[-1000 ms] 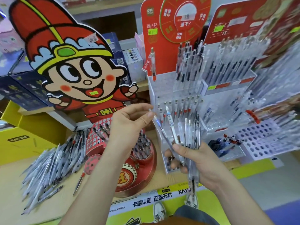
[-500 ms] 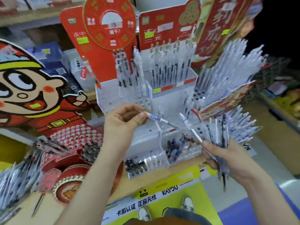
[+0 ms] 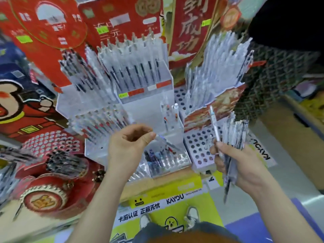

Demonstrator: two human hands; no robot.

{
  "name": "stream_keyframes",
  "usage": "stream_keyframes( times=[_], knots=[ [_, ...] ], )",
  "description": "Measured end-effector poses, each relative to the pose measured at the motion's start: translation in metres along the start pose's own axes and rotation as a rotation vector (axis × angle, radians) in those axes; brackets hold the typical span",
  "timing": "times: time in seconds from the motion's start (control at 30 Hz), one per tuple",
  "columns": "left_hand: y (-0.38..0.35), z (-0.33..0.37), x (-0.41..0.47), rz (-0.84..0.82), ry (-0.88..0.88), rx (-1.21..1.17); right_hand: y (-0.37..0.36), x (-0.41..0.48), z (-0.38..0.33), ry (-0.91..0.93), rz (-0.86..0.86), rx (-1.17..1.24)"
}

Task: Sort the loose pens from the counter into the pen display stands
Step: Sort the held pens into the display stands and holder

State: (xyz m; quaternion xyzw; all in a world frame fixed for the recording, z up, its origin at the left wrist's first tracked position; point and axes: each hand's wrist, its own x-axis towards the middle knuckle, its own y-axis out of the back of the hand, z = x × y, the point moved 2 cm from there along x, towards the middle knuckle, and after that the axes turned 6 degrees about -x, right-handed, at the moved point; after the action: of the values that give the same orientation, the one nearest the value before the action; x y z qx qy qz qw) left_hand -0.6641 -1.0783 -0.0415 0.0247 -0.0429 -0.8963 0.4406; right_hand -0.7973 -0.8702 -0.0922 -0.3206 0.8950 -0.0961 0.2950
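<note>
Left hand [image 3: 130,143] pinches a single pen [image 3: 168,143] over the clear display stand [image 3: 168,162]; right hand [image 3: 240,163] grips a pen bundle [image 3: 235,134].

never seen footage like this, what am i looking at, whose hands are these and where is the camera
There is no machine here. A person wears a wide-angle camera on the head, looking down at their own bare hands. The left hand pinches a single pen above the clear tiered stand. The right hand grips a bundle of pens. On the counter also stand a white stand with holes and a red round stand, each partly filled with pens.
</note>
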Motion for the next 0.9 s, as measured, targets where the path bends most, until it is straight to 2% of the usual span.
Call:
stream_keyframes(
  times=[0.1,0.2,0.37,0.53,0.7,0.8,0.9],
  knots=[
    [0.005,-0.005,-0.004,0.021,0.012,0.044,-0.002,0.009,0.007,-0.038,-0.013,0.007],
    [0.009,-0.004,-0.006,0.053,0.019,-0.010,-0.007,0.014,0.013,-0.076,-0.057,0.001],
    [0.003,0.000,-0.004,0.061,0.024,-0.059,-0.023,0.020,0.012,-0.056,-0.094,-0.117],
    [-0.005,-0.001,-0.003,0.070,0.020,-0.089,-0.028,0.030,0.015,-0.010,0.079,-0.241],
    [-0.026,-0.003,-0.006,0.026,0.003,-0.039,-0.008,0.025,0.005,0.047,0.146,-0.245],
    [-0.024,0.000,-0.006,0.078,-0.045,-0.017,0.004,0.020,-0.007,0.063,0.124,-0.187],
    [0.003,0.014,0.001,0.189,-0.177,0.091,0.009,0.015,-0.013,0.082,0.071,-0.141]
  ],
)
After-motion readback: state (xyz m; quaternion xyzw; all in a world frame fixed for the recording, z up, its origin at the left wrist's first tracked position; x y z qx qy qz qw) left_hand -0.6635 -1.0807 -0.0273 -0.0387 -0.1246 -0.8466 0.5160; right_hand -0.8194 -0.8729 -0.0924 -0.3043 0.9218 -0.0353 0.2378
